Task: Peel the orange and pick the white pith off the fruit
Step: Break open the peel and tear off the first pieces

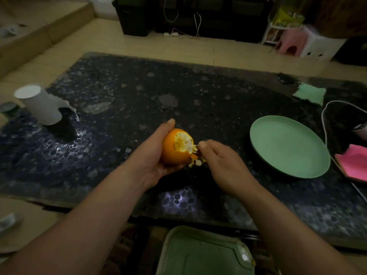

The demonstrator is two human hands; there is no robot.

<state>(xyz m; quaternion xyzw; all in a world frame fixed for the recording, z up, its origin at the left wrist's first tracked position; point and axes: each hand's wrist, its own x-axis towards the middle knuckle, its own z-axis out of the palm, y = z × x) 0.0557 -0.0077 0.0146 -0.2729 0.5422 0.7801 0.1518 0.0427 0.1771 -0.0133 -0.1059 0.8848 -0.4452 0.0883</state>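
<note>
1. Orange [174, 149] sits in left hand [156, 153], fingers curled round it, above the dark desk [119, 92].
2. Right hand [222, 161] fingers pinch a peel strip [195, 160] at its peeled patch.
3. Green plate [288, 145] right of it.

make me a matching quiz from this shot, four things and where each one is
Things:
1. orange
2. green plate
3. white paper roll
4. pink sheet

Places:
a. far left of the table
b. right edge of the picture, past the plate
c. in the left hand
d. on the table, right of the orange

Pairs: 1-c, 2-d, 3-a, 4-b
</note>
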